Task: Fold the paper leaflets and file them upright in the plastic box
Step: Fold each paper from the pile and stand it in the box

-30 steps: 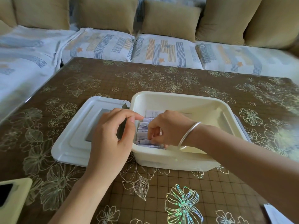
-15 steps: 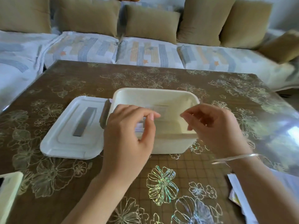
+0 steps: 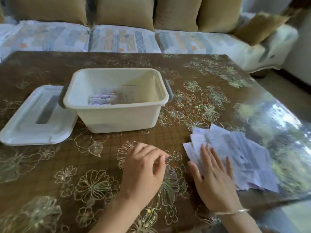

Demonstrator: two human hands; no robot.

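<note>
Resting our right hand [image 3: 213, 179] flat, fingers straight, on loose leaflets [image 3: 239, 153] at 4 o'clock from plastic box [image 3: 117, 115]. Our left hand [image 3: 144, 167] at 9 o'clock of right, fingers loosely curled, empty, above worktop [image 3: 50, 165]. Folded leaflets [image 3: 101, 99] sit inside box, near-left part. Lid [image 3: 23, 128] at box's 9 o'clock.

One wide-angle camera, worn on the head, faces forward and down over the table [image 3: 50, 165]: left hand [image 3: 143, 169] and right hand [image 3: 217, 180] nearest the lens, plastic box [image 3: 117, 115] beyond, sofa [image 3: 124, 39] farthest.
</note>
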